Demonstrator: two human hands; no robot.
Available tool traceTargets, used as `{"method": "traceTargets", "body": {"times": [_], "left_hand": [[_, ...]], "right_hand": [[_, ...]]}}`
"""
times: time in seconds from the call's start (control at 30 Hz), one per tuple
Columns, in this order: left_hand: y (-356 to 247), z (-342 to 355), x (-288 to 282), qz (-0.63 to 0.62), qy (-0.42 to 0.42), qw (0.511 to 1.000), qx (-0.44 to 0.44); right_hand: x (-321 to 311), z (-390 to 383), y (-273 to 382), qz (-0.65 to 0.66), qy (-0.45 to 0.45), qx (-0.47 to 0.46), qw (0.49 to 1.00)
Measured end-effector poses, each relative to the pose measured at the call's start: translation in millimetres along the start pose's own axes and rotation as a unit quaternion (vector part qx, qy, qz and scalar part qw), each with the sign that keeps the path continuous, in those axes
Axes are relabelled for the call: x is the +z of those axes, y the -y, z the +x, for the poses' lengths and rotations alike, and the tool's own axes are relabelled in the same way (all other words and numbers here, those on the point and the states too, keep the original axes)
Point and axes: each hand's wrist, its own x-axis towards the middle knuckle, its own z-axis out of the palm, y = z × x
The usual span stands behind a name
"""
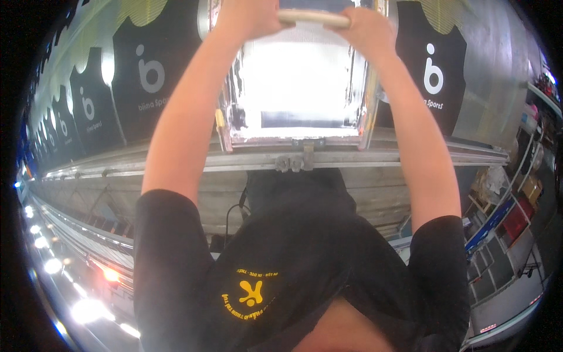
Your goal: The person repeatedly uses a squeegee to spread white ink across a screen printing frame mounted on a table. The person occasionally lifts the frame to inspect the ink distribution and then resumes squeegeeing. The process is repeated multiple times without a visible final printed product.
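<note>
Both my arms stretch forward over a long printing table. My left hand (246, 17) and my right hand (368, 30) each grip an end of a pale wooden squeegee handle (314, 17) at the far side of a metal-framed print screen (293, 139). The screen's mesh glares bright white in the middle. The screen lies flat on the table between two black sleeveless garments, one on the left (152, 76) and one on the right (434, 70), each carrying a white logo. The squeegee's blade is cut off by the picture's top edge.
More black garments line the table away to the left (88, 111). A metal rail with a clamp (296, 159) runs along the table's near edge. Shelving with boxes and coloured bins (510, 217) stands at the right. Bright lights (88, 308) reflect at the lower left.
</note>
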Motion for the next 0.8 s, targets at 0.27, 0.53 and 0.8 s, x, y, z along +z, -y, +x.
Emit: {"method": "traceTargets", "body": {"times": [0.27, 0.53, 0.8], "left_hand": [[-217.7, -331.7, 134.0, -0.082, -0.039, 0.992, -0.087], [-259.4, -351.9, 109.1, -0.080, 0.115, 0.986, -0.089], [-104.3, -151.7, 88.3, -0.037, 0.075, 0.993, -0.084]], "right_hand": [[132.1, -354.1, -42.1, 0.052, -0.144, -0.207, 0.966], [103.4, -393.8, -62.3, 0.075, -0.032, -0.222, 0.972], [68.1, -145.1, -35.3, 0.009, 0.007, -0.132, 0.991]]}}
